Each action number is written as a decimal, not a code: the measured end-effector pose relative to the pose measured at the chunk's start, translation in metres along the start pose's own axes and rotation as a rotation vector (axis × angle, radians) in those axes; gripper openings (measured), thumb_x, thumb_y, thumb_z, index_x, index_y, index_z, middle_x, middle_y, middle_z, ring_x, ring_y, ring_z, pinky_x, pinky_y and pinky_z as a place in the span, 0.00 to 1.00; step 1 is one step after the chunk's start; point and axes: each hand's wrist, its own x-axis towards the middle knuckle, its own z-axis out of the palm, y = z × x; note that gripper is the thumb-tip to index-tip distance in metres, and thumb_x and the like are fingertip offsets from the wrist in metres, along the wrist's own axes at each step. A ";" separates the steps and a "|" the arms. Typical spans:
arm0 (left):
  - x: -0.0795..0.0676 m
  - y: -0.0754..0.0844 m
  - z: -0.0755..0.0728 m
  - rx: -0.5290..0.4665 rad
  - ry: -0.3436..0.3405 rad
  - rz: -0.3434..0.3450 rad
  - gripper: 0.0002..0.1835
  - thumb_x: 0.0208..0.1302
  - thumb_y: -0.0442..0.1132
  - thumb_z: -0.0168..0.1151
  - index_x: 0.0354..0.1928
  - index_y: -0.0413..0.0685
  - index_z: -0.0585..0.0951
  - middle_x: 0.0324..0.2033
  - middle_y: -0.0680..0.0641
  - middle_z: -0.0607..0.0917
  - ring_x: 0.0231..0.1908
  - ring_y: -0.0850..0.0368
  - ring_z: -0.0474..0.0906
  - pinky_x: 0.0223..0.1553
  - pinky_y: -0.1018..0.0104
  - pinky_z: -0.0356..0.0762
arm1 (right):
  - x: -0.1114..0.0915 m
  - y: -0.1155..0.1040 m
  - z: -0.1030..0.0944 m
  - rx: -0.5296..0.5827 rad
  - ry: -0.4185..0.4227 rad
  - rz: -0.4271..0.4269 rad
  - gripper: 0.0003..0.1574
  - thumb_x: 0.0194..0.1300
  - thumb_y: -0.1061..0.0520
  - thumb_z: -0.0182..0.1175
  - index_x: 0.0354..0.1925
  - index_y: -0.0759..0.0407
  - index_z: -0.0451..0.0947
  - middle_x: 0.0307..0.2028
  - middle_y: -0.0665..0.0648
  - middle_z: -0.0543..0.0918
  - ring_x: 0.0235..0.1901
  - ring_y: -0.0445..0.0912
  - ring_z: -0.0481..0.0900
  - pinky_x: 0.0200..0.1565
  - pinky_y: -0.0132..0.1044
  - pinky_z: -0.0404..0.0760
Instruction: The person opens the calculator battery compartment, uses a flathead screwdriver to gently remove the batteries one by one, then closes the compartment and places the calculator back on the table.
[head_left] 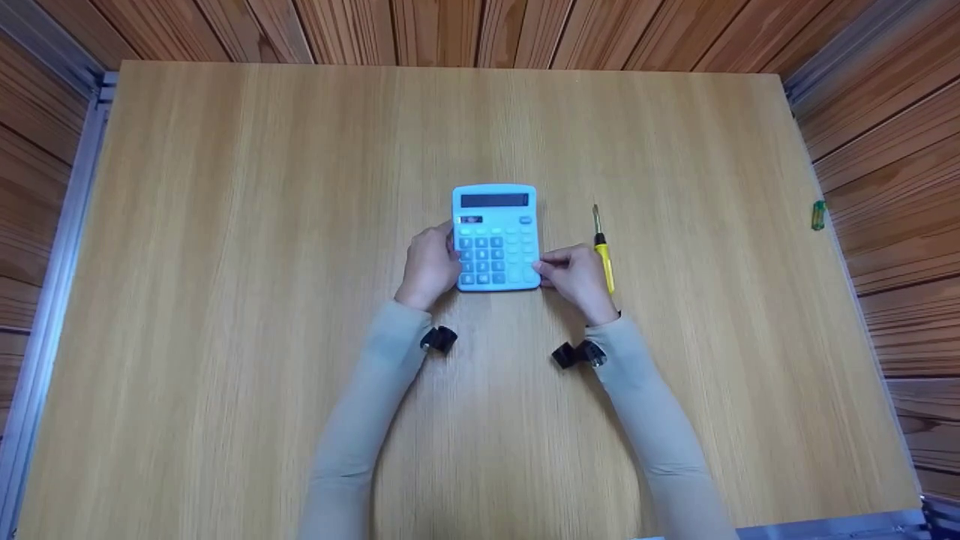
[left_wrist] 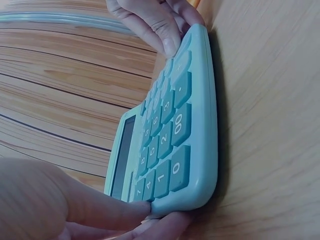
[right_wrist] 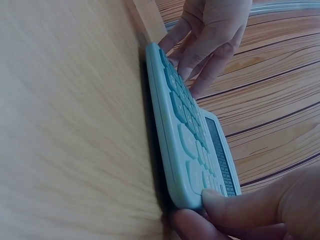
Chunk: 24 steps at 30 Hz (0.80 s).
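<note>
A light-blue calculator (head_left: 496,240) lies face up in the middle of the table, its display at the far end. My left hand (head_left: 430,262) grips its left edge, thumb on top and fingers at the side and below, as the left wrist view shows with the thumb beside the calculator's (left_wrist: 172,150) number keys. At the near right corner my right hand (head_left: 577,277) pinches the calculator (right_wrist: 185,125) between thumb and finger. Just right of that hand lies a screwdriver (head_left: 604,259) with a yellow and black handle, its metal tip pointing away from me.
The wooden table (head_left: 225,300) carries a small green object (head_left: 818,215) at its right edge; its kind is too small to tell. Wood-plank walls (head_left: 435,30) and metal rails (head_left: 60,270) border the table.
</note>
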 end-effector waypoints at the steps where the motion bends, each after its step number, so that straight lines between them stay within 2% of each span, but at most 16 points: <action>1: 0.000 0.000 0.000 0.000 -0.001 0.000 0.27 0.64 0.25 0.51 0.67 0.35 0.67 0.34 0.42 0.77 0.35 0.53 0.72 0.36 0.65 0.71 | 0.000 0.000 0.000 -0.006 0.000 0.002 0.16 0.64 0.62 0.62 0.49 0.68 0.81 0.44 0.67 0.85 0.37 0.49 0.87 0.37 0.32 0.84; 7: 0.001 0.000 -0.001 0.001 -0.012 -0.006 0.27 0.65 0.26 0.52 0.67 0.34 0.66 0.35 0.42 0.77 0.35 0.53 0.72 0.37 0.64 0.72 | -0.001 0.000 0.000 -0.036 0.014 -0.013 0.14 0.64 0.62 0.62 0.47 0.67 0.82 0.44 0.66 0.85 0.37 0.50 0.87 0.38 0.33 0.84; 18: 0.002 -0.002 -0.001 -0.014 -0.014 -0.009 0.27 0.65 0.26 0.52 0.67 0.35 0.65 0.35 0.43 0.78 0.33 0.54 0.72 0.33 0.67 0.71 | -0.001 0.000 -0.001 -0.055 0.012 -0.023 0.13 0.64 0.60 0.63 0.46 0.65 0.84 0.41 0.64 0.86 0.34 0.47 0.86 0.36 0.33 0.84; 24: -0.001 -0.005 -0.001 0.008 -0.013 0.019 0.25 0.67 0.29 0.52 0.66 0.35 0.67 0.35 0.44 0.78 0.35 0.53 0.73 0.36 0.65 0.72 | -0.002 0.001 -0.003 -0.049 -0.004 -0.047 0.13 0.64 0.60 0.62 0.45 0.66 0.84 0.40 0.64 0.86 0.33 0.45 0.86 0.35 0.32 0.83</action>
